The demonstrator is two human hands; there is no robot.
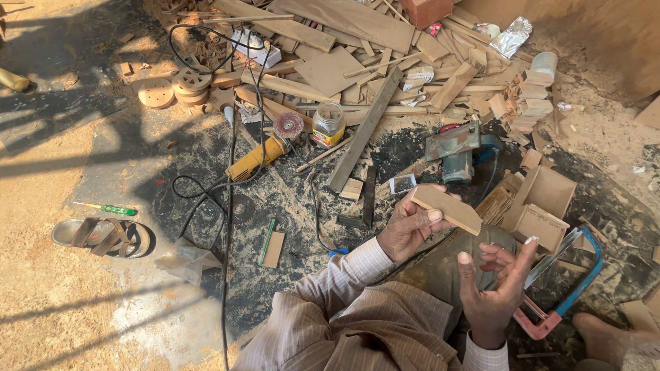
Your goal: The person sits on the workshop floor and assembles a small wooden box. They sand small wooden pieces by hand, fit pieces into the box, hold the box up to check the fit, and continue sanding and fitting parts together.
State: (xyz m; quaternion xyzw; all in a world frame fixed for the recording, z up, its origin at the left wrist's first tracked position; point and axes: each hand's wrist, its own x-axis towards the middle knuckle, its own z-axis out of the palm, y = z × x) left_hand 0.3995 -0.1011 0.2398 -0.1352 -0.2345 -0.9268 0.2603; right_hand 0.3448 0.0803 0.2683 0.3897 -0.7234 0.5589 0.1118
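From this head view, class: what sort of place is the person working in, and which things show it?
Probably an informal woodworking spot on the ground: offcuts of wood, a yellow angle grinder, a blue hacksaw, and the left hand holding a wooden piece.

We count two hands [412, 223], one grinder [258, 156], one jar [328, 124], one screwdriver [106, 209], two sandals [103, 235], one hacksaw [567, 278] and one pencil [267, 241].

I wear a long-sleeved shirt [371, 323] — pale beige with thin, darker pinstripes running down the cloth. Its cuffs are buttoned close at both wrists. My left hand [411, 227] and right hand [496, 288] are bare — no gloves, no rings or watch showing. My fingernails are short and pale.
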